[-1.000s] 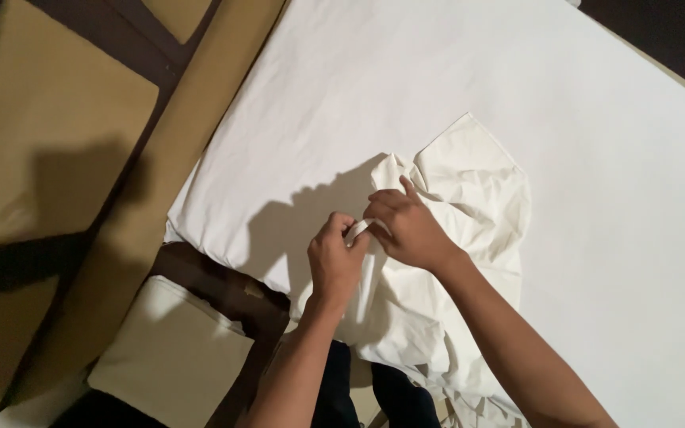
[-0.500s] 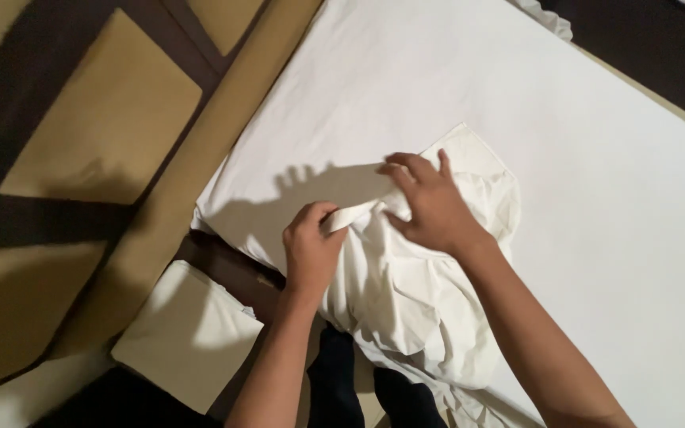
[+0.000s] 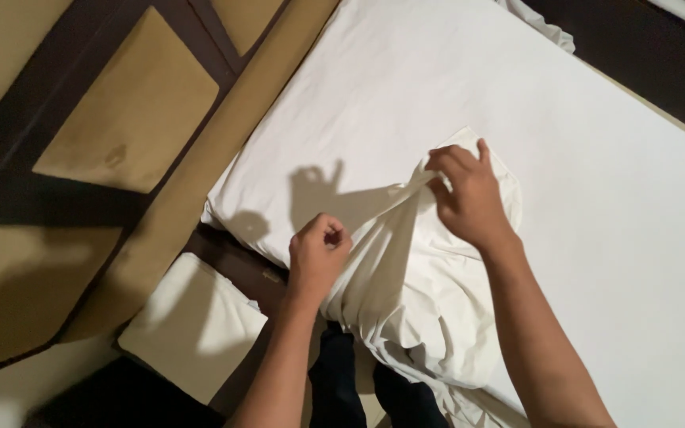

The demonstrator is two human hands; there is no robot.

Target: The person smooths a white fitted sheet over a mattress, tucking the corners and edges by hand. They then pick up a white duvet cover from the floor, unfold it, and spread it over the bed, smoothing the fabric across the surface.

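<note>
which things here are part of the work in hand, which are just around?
In hand:
left hand, fist shut on white cloth
right hand, pinching white cloth
white cloth
white bed sheet, under the cloth

Just around:
white pillow
tan wall panels

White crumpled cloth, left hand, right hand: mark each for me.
White crumpled cloth (image 3: 422, 309), head view, on its bunched middle.
Left hand (image 3: 319, 257), head view, on the back of the fist.
Right hand (image 3: 469, 198), head view, on the back of the hand.
</note>
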